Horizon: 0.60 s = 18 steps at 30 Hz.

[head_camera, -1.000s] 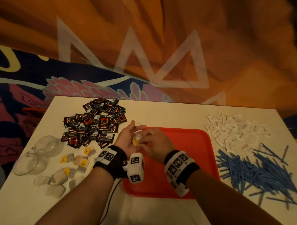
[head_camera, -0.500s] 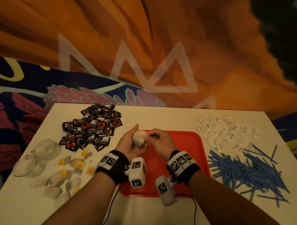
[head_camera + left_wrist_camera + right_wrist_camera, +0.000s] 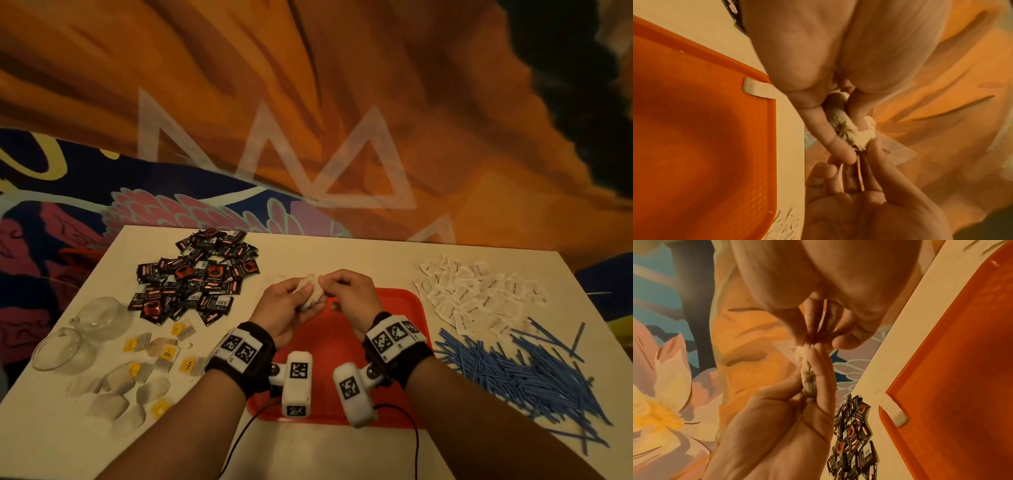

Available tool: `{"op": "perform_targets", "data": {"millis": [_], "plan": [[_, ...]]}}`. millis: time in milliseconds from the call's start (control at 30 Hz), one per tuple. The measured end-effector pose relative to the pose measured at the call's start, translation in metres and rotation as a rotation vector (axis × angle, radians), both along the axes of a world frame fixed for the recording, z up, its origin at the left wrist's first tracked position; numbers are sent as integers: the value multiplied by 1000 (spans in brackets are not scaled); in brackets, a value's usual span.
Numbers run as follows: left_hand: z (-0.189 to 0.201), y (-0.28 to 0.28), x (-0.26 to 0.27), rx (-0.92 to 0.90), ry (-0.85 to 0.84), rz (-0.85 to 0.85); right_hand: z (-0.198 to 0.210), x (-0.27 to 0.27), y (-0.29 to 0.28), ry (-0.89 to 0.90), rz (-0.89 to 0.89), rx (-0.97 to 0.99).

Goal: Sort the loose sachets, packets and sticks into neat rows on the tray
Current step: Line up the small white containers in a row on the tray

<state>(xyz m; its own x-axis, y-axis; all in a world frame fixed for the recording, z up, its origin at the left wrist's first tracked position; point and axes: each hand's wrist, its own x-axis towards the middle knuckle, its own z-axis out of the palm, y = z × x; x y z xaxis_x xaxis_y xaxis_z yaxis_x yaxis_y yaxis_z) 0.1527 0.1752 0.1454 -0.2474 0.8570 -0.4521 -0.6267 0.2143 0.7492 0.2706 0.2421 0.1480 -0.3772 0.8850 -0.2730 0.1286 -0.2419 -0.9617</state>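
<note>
Both hands hold one pale tea bag [image 3: 310, 294] in the air over the far left corner of the red tray [image 3: 383, 318]. My left hand [image 3: 295, 298] grips the bag between thumb and fingers. My right hand [image 3: 329, 285] pinches its upper edge. The left wrist view shows the crumpled tea bag [image 3: 849, 129] between the left fingers [image 3: 826, 129], with the right hand [image 3: 861, 201] below. In the right wrist view the tea bag [image 3: 807, 378] lies against the left fingers [image 3: 823, 373]. The tray holds nothing.
Black sachets [image 3: 202, 274] are heaped at the far left. Loose tea bags [image 3: 154, 363] with yellow tags and two glass bowls [image 3: 85, 329] lie at the near left. White packets [image 3: 479, 294] and blue sticks [image 3: 513, 370] are piled right of the tray. Tape [image 3: 750, 87] holds the tray corner.
The hands have turned the tea bag between them; its yellow tag, seen a second ago, is now hidden. The right wrist has rolled, so its camera block shows.
</note>
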Motion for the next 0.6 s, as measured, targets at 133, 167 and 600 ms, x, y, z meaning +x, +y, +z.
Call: {"op": "perform_targets", "data": {"millis": [133,167,600], "plan": [[3,-2,4,9,-16,12,3,5,3,42,0,-71],[4,-2,5,6,-23,12,3,7,4,47,-5,-84],[-1,2,24,-148,811,186,8,37,38,-57,-113,-5]]}}
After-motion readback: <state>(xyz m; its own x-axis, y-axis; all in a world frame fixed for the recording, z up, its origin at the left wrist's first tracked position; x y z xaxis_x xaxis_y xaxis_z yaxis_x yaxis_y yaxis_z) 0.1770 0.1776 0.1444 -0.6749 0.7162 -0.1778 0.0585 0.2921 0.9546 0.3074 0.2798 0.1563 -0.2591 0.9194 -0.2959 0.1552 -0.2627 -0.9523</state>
